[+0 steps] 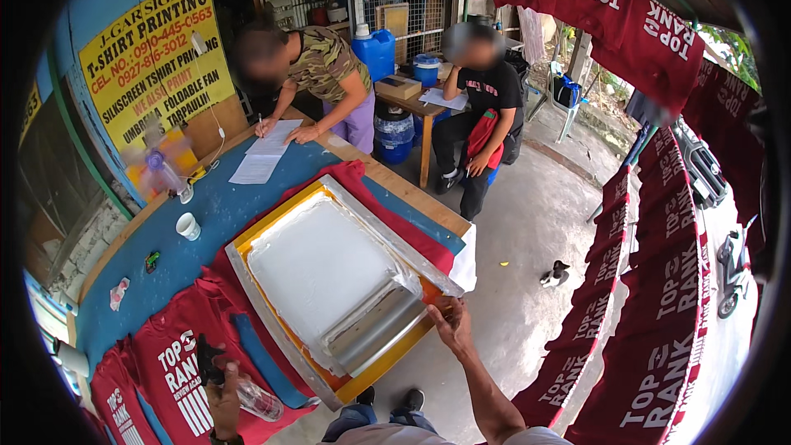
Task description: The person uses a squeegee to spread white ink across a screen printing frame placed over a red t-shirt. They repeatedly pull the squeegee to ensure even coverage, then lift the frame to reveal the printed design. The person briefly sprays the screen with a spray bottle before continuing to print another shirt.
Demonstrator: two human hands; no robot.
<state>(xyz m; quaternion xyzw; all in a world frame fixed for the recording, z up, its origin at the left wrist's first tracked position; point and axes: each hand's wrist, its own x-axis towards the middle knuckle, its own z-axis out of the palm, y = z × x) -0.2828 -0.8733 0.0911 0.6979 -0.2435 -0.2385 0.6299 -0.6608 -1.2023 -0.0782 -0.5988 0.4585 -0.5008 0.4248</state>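
A screen printing frame (272,342) lies in front of me over a dark red shirt (433,249) on the table. White ink coats much of its mesh (309,259), and a wide metal squeegee (381,331) rests at its near end. My right hand (453,330) is at the frame's near right corner, thumb and fingers closed about its edge. At lower left, my left hand (221,402) grips a spray bottle with a black trigger head (211,360) and a clear body (259,401). Beneath that bottle lies a red shirt (175,346) with a white print.
A paper cup (188,226) and a small fan (161,166) stand on the blue table (148,251). Beyond, one person (325,74) writes on papers; another (486,91) sits at a small table. Printed red shirts (659,313) hang at right. A cat (555,274) is on the floor.
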